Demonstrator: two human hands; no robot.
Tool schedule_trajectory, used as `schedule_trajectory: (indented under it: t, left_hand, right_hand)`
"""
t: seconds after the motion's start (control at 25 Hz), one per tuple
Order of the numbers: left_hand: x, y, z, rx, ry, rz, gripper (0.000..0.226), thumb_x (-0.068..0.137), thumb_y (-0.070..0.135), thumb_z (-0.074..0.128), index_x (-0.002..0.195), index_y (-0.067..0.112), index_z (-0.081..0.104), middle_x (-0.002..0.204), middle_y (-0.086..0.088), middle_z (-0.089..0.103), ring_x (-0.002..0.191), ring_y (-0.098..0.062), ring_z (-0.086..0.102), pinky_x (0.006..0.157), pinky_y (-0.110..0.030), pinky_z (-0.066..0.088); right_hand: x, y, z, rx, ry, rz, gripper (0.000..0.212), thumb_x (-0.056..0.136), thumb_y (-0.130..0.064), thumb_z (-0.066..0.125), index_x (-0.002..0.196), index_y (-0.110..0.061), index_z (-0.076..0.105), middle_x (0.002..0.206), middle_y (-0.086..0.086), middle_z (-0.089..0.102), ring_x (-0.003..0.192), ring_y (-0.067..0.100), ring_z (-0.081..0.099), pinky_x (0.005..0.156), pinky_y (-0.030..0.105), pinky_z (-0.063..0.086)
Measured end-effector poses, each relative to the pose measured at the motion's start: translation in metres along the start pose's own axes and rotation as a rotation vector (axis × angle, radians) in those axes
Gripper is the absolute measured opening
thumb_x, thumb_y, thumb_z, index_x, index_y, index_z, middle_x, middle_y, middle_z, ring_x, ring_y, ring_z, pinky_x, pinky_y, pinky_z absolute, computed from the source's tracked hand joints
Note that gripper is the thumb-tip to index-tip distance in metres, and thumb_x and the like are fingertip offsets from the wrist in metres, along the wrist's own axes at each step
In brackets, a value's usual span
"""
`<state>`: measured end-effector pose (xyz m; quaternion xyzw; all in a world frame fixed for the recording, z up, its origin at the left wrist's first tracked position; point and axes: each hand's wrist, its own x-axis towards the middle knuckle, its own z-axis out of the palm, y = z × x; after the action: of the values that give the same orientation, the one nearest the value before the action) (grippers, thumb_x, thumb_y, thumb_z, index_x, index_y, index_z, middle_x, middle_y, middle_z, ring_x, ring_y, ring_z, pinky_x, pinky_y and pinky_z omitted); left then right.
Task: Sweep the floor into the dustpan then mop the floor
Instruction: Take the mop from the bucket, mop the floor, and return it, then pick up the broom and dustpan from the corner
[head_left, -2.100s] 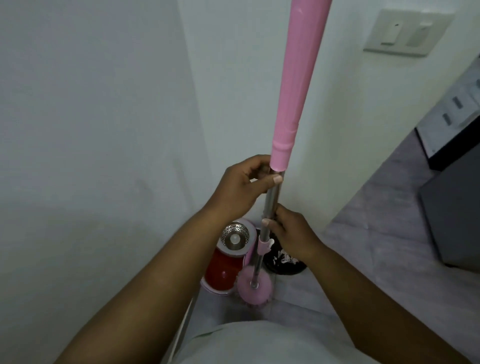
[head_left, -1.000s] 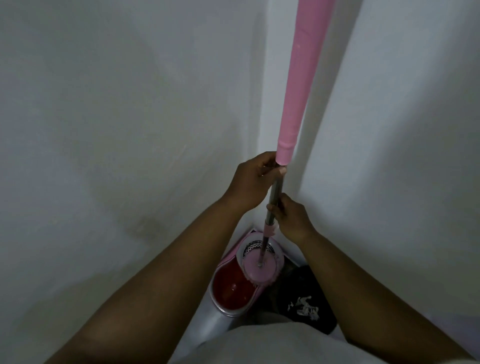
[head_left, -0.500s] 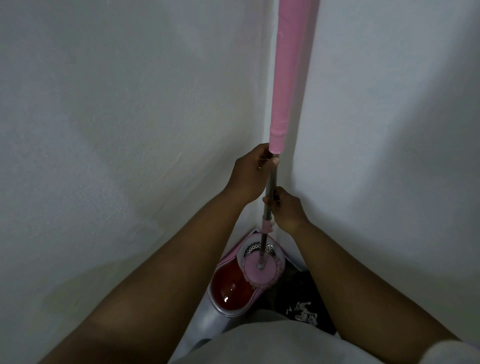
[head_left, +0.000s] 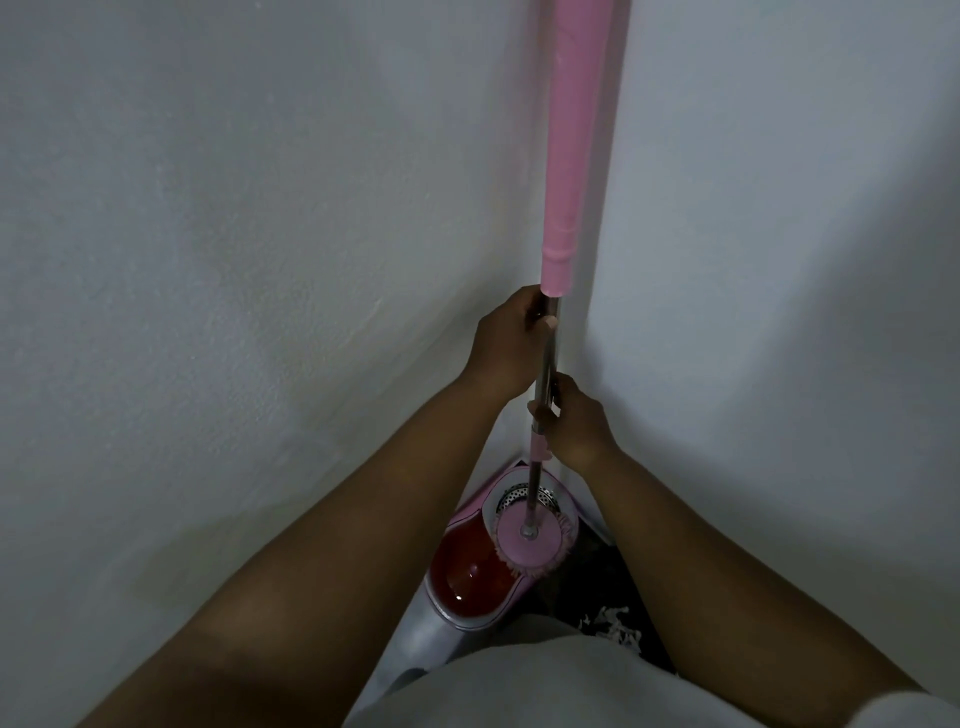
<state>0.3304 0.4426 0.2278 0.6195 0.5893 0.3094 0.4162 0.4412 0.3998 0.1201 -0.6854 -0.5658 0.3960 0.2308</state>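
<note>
A spin mop stands nearly upright in a wall corner, its pink upper handle (head_left: 571, 135) running out of the top of the view. My left hand (head_left: 511, 345) grips the steel shaft just below the pink sleeve. My right hand (head_left: 574, 421) grips the shaft lower down, above a pink collar. The round pink mop head (head_left: 530, 543) hangs over the metal spinner basket (head_left: 511, 499) of a red and pink mop bucket (head_left: 467, 582) on the floor.
White walls (head_left: 234, 260) close in on the left and right and meet right behind the mop. A black dustpan with white scraps (head_left: 608, 618) lies on the floor to the right of the bucket. My pale shirt fills the bottom edge.
The mop head has gone from the floor beside the bucket to above the spinner basket. My view has turned left into the corner, so the switch plate and dark furniture have left the view.
</note>
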Motion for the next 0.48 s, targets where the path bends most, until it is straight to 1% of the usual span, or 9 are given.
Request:
schedule_trajectory:
  t: [0.08, 0.12, 0.16, 0.24, 0.28, 0.32, 0.4, 0.48]
  left_hand:
    - [-0.006, -0.006, -0.001, -0.013, -0.066, -0.035, 0.042, 0.099, 0.018, 0.052, 0.140, 0.021, 0.048, 0.135, 0.003, 0.057, 0.117, -0.012, 0.055, 0.095, -0.023, 0.043]
    - [-0.012, -0.012, -0.002, -0.022, -0.107, -0.054, 0.047, 0.098, 0.021, 0.054, 0.144, 0.022, 0.042, 0.141, 0.003, 0.051, 0.122, -0.013, 0.052, 0.096, -0.023, 0.041]
    - [-0.019, -0.019, -0.003, -0.022, -0.139, -0.074, 0.052, 0.098, 0.024, 0.055, 0.147, 0.023, 0.038, 0.146, 0.003, 0.046, 0.126, -0.013, 0.049, 0.096, -0.023, 0.039]
    - [-0.037, -0.033, -0.008, -0.005, -0.180, -0.107, 0.057, 0.097, 0.031, 0.055, 0.149, 0.024, 0.032, 0.149, 0.002, 0.042, 0.128, -0.012, 0.045, 0.094, -0.023, 0.036]
    - [-0.047, -0.041, -0.011, 0.003, -0.199, -0.117, 0.058, 0.097, 0.033, 0.055, 0.149, 0.024, 0.031, 0.149, 0.003, 0.042, 0.126, -0.009, 0.045, 0.094, -0.022, 0.035]
    - [-0.057, -0.048, -0.015, 0.013, -0.221, -0.121, 0.058, 0.097, 0.034, 0.055, 0.149, 0.025, 0.032, 0.148, 0.003, 0.043, 0.122, -0.006, 0.045, 0.093, -0.022, 0.035]
    - [-0.080, -0.064, -0.021, 0.029, -0.293, -0.118, 0.056, 0.097, 0.034, 0.054, 0.148, 0.027, 0.032, 0.146, 0.004, 0.045, 0.117, -0.002, 0.044, 0.092, -0.021, 0.036]
    - [-0.107, -0.082, -0.026, 0.031, -0.387, -0.118, 0.055, 0.097, 0.033, 0.055, 0.148, 0.028, 0.034, 0.145, 0.003, 0.047, 0.116, -0.002, 0.045, 0.090, -0.019, 0.037]
  right_hand:
    - [-0.011, 0.004, 0.002, 0.035, 0.011, 0.038, 0.058, 0.094, -0.032, 0.058, 0.145, -0.016, 0.036, 0.142, 0.010, 0.049, 0.127, 0.027, 0.050, 0.102, 0.034, 0.042]
    - [-0.017, 0.007, 0.002, 0.058, 0.019, 0.052, 0.061, 0.094, -0.032, 0.058, 0.147, -0.016, 0.033, 0.146, 0.010, 0.046, 0.131, 0.026, 0.046, 0.105, 0.034, 0.039]
    - [-0.024, 0.010, 0.002, 0.087, 0.033, 0.059, 0.063, 0.094, -0.032, 0.059, 0.148, -0.016, 0.031, 0.147, 0.009, 0.044, 0.132, 0.024, 0.044, 0.105, 0.031, 0.038]
    - [-0.040, 0.016, -0.002, 0.142, 0.074, 0.068, 0.061, 0.094, -0.031, 0.058, 0.147, -0.018, 0.031, 0.146, 0.008, 0.045, 0.131, 0.021, 0.045, 0.096, 0.018, 0.038]
    - [-0.050, 0.019, -0.004, 0.167, 0.096, 0.075, 0.059, 0.094, -0.031, 0.058, 0.146, -0.019, 0.032, 0.145, 0.007, 0.047, 0.129, 0.020, 0.047, 0.090, 0.012, 0.038]
    - [-0.059, 0.020, -0.006, 0.188, 0.116, 0.080, 0.058, 0.094, -0.030, 0.059, 0.146, -0.020, 0.034, 0.143, 0.006, 0.049, 0.127, 0.019, 0.048, 0.086, 0.009, 0.039]
    - [-0.081, 0.024, -0.008, 0.198, 0.147, 0.083, 0.056, 0.093, -0.032, 0.060, 0.144, -0.021, 0.037, 0.139, 0.005, 0.053, 0.123, 0.016, 0.052, 0.089, 0.016, 0.038]
    - [-0.107, 0.028, -0.008, 0.208, 0.164, 0.097, 0.054, 0.092, -0.031, 0.061, 0.142, -0.023, 0.040, 0.135, 0.003, 0.057, 0.117, 0.013, 0.055, 0.091, 0.020, 0.038]
